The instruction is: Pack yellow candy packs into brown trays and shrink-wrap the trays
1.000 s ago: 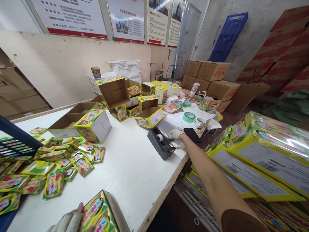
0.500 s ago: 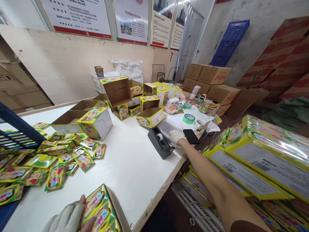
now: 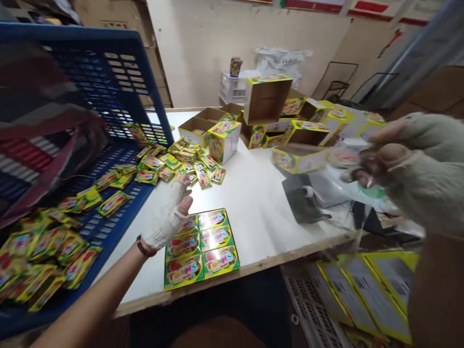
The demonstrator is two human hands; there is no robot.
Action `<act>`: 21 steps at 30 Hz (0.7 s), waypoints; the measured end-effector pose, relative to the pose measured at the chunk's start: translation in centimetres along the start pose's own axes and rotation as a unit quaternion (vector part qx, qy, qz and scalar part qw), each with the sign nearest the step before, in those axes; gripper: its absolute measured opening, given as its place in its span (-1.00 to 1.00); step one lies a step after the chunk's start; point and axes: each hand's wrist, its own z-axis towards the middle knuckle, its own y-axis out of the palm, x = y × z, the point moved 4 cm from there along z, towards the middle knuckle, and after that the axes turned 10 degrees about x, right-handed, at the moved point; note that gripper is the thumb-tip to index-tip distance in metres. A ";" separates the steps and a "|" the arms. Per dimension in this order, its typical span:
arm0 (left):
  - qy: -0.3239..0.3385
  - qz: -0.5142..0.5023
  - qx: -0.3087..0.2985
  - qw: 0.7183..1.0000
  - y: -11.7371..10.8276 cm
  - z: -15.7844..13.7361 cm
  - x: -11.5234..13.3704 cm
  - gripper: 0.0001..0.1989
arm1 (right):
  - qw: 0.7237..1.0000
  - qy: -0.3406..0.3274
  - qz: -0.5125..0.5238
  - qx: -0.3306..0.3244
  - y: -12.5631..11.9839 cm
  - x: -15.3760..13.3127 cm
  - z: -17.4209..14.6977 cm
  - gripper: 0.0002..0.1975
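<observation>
My left hand [image 3: 168, 215], in a pale fingerless glove, hovers at the left edge of a shallow box filled with candy packs [image 3: 217, 237], its thumb and fingers apart. The packs lie flat in two columns, yellow and green with bright lettering. High on the right is my gloved right hand [image 3: 409, 164], blurred by motion, with fingertips pinched together. Whatever is between them is too smeared to make out. Below and left of it, a dark tape dispenser [image 3: 302, 198] stands beside a clear plastic stack [image 3: 329, 186].
A blue crate [image 3: 145, 92] holding loose candy packs [image 3: 54, 246] tilts at the left. More packs [image 3: 181, 157] spill onto the white table [image 3: 253, 193]. Open display boxes [image 3: 268, 101] stand along the back. Filled boxes [image 3: 369, 280] sit below the table's right edge.
My view has swung left and down. My right hand has risen from the clear plastic beside the dispenser. My left hand has let go of the filled box.
</observation>
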 end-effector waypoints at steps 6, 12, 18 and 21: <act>-0.104 -0.105 -0.016 0.989 -3.2 1.5 2.8 -0.07 | 0.884 0.243 0.305 -0.257 16.5 4.6 -1.7 -0.63; -0.244 -0.006 -0.019 0.969 -4.7 -0.3 -3.5 -0.35 | 0.899 0.299 0.133 -0.290 25.8 10.7 -5.9 -0.86; -0.104 0.209 0.063 0.970 -4.3 -0.8 -7.9 -0.65 | 0.907 0.277 0.009 -0.318 28.3 13.1 -6.2 -0.92; -0.083 0.232 0.055 0.967 -3.6 -2.1 -8.8 -0.76 | 0.904 0.267 -0.026 -0.332 28.0 13.4 -6.6 -0.87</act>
